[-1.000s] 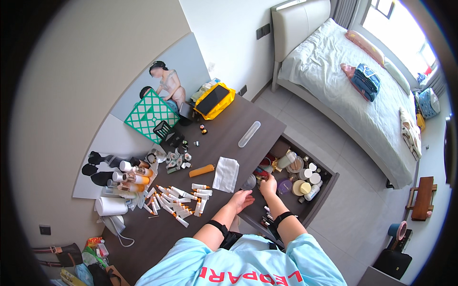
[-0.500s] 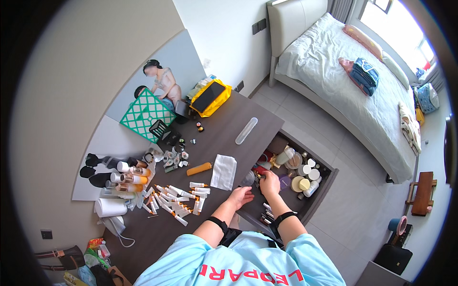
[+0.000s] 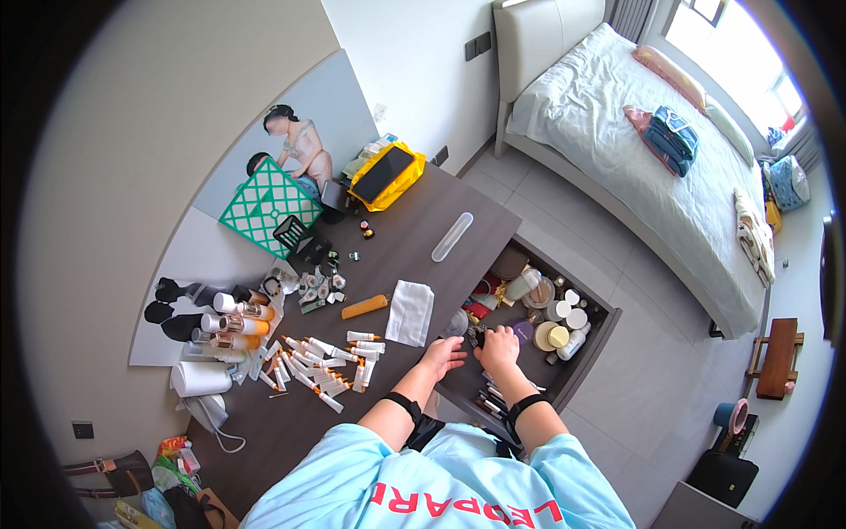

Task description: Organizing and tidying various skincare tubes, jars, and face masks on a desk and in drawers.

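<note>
My left hand [image 3: 443,355] is open over the drawer's near-left edge, its fingers spread toward the right and nothing in them. My right hand [image 3: 499,346] reaches into the open drawer [image 3: 589,372], its thumb apart from its bent fingers. Beside its fingertips is a small dark item [image 3: 477,334], too small to name. Around it sit a purple round case [image 3: 523,332], cream-lidded jars [image 3: 558,336], white-lidded jars [image 3: 576,318], a white bottle [image 3: 575,343] and a clear container [image 3: 456,323]. Several slim makeup tubes [image 3: 493,394] lie at the drawer's near side.
On the dark desk [image 3: 432,198] are a white cloth [image 3: 410,313], an orange pouch [image 3: 364,307], a clear long case [image 3: 452,236] and several white tubes with orange tips [image 3: 328,401]. A phone [image 3: 382,173] rests on a yellow pack [image 3: 407,187]. Pump bottles [image 3: 240,341] stand left; a bed [image 3: 599,115] is beyond.
My right hand has shifted slightly down, and its fingers have come apart from the small dark item. My left hand has moved a little up and right.
</note>
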The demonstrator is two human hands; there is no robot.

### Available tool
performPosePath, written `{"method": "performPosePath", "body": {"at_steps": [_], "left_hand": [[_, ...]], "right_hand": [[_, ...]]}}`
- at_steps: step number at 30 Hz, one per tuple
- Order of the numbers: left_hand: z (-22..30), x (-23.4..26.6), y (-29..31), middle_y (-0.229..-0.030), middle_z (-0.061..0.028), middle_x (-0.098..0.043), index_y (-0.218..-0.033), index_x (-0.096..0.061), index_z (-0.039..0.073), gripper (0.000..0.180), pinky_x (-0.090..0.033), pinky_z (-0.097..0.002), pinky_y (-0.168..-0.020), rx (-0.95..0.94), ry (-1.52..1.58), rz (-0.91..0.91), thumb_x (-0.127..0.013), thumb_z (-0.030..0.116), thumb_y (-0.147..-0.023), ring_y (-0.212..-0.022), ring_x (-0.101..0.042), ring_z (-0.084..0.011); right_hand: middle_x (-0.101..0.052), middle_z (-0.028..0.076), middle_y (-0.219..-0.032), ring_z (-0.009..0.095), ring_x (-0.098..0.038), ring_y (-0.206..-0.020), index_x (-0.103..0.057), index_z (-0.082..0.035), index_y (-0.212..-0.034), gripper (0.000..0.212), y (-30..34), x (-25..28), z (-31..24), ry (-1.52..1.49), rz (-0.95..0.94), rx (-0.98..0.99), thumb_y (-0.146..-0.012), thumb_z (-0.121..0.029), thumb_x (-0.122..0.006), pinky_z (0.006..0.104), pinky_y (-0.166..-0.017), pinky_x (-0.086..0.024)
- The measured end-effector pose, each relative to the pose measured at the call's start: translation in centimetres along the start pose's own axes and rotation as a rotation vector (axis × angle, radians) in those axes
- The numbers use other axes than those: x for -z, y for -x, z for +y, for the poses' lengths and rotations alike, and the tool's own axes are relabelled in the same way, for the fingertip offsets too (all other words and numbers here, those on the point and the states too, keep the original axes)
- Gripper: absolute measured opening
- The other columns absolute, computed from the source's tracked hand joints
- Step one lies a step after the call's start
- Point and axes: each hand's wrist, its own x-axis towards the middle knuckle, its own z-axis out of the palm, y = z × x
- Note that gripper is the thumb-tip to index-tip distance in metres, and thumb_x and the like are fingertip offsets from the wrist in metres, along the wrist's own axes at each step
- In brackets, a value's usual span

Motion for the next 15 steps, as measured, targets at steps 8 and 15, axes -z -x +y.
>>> {"method": "performPosePath", "body": {"at_steps": [8, 15], "left_hand": [[-0.1, -0.4, 0.4, -0.096, -0.0083, -0.049, -0.103, -0.050, 0.005, 0.031, -0.049, -0.0364, -0.066, 0.025, -0.150, 0.059, -0.060, 0.024, -0.080, -0.081, -0.056, -0.0228], [0.2, 0.3, 0.6, -0.098, -0.0093, -0.048, -0.106, -0.046, 0.005, 0.036, -0.048, -0.0375, -0.068, 0.026, -0.136, 0.024, -0.060, 0.024, -0.079, -0.083, -0.055, -0.0236]], "right_hand": [[-0.061, 0.010, -0.100, 0.027, -0.051, -0.103, -0.063, -0.002, -0.088, 0.023, -4.2, -4.9, 0.7, -0.173, 0.080, 0.271, -0.070, -0.012, -0.053, 0.0368, -0.086, -0.044], [-0.055, 0.010, -0.113, 0.027, -0.049, -0.107, -0.063, -0.004, -0.095, 0.028, -1.6, -4.4, 0.2, -0.274, 0.243, 0.245, -0.069, -0.010, -0.056, 0.0367, -0.090, -0.042]]}}
